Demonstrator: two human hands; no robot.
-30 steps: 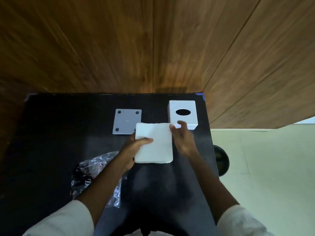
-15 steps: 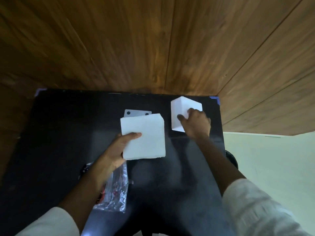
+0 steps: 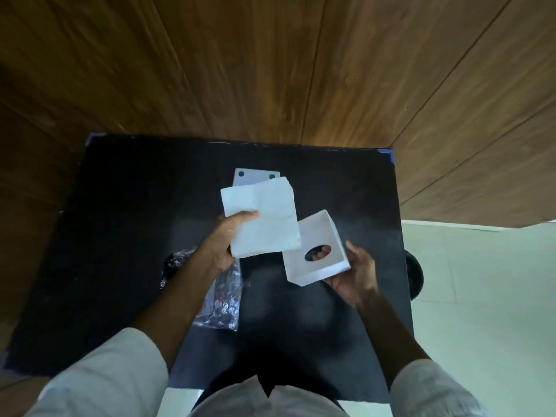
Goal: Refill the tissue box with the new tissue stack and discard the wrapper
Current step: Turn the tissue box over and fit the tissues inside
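My left hand [image 3: 225, 241] grips a thick white tissue stack [image 3: 261, 217] by its near left corner, held above the black table [image 3: 120, 236]. My right hand [image 3: 356, 270] holds the white tissue box [image 3: 316, 250] upside down from below, its open bottom facing me. Fingers show through the oval slot. The stack's right edge overlaps the box's left rim. The grey base plate [image 3: 255, 175] of the box lies flat behind the stack, mostly hidden by it. The crumpled clear wrapper [image 3: 224, 299] lies on the table under my left forearm.
A wooden panel wall [image 3: 270, 70] rises directly behind the table. At the table's right edge a dark round object [image 3: 415, 273] sits on the pale floor [image 3: 481, 296].
My right hand lifted the box off the table, turned it over and brought it toward me. My left hand kept hold of the tissue stack, which now meets the box's rim.
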